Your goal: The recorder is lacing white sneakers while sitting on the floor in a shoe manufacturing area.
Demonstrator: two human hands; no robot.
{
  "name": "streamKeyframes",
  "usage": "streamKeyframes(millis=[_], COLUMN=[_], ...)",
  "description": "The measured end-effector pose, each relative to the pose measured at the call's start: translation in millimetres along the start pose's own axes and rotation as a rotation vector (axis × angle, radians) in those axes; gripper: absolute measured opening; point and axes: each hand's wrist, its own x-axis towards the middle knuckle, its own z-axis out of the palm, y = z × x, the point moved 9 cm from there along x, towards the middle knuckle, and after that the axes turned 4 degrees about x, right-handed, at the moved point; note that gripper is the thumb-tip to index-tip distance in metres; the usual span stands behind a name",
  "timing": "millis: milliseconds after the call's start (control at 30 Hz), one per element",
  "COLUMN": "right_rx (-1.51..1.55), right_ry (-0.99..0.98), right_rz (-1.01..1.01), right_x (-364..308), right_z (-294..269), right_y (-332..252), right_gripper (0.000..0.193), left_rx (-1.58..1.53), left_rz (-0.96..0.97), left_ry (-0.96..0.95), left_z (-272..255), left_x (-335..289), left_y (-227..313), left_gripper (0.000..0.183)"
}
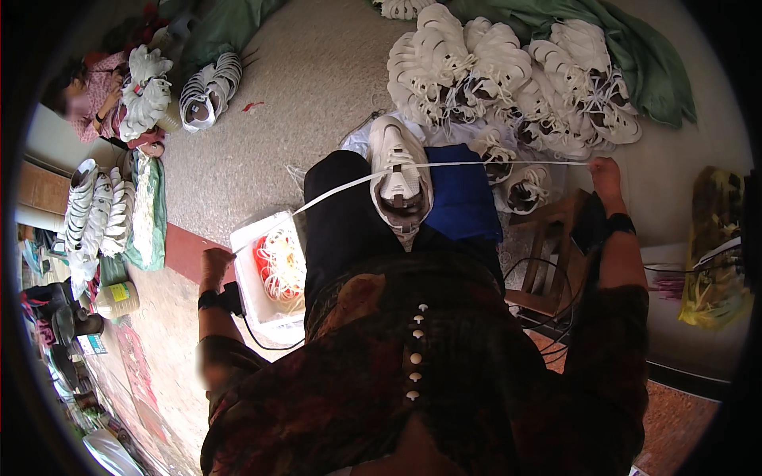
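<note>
A white sneaker (399,155) rests on my lap, its toe pointing away from me. A flat white shoelace (341,189) is drawn out across it to both sides. Out to the right, my right hand (606,178) is closed around one end, the lace running nearly straight to the shoe. My left hand (214,266) is low on the left beside a white box (238,238), fingers closed. The lace slants down toward this hand over the box's edge, its last stretch faint against the box. Inside the box lie bundled white laces (282,266) and something red.
Piles of white shoes (456,59) lie ahead on the right, by a green sack (655,63). A wooden stool (552,246) and black cables (548,317) are near my right side. At the far left, another person (99,95) sits behind stacked shoes (145,91).
</note>
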Motion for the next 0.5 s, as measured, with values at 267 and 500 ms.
streamKeyframes(millis=[267, 500], right_rx=[1.188, 1.507], right_ry=[-0.452, -0.581], right_rz=[0.666, 0.546], right_x=[-30, -21], right_z=[146, 208], right_y=[-151, -283], right_gripper=[0.016, 0.016], left_rx=[-0.862, -1.084], left_rz=[-0.147, 0.204], left_ry=[-0.282, -0.523], left_z=[28, 33], left_x=[-14, -21], left_y=[199, 409], left_gripper=[0.017, 0.009])
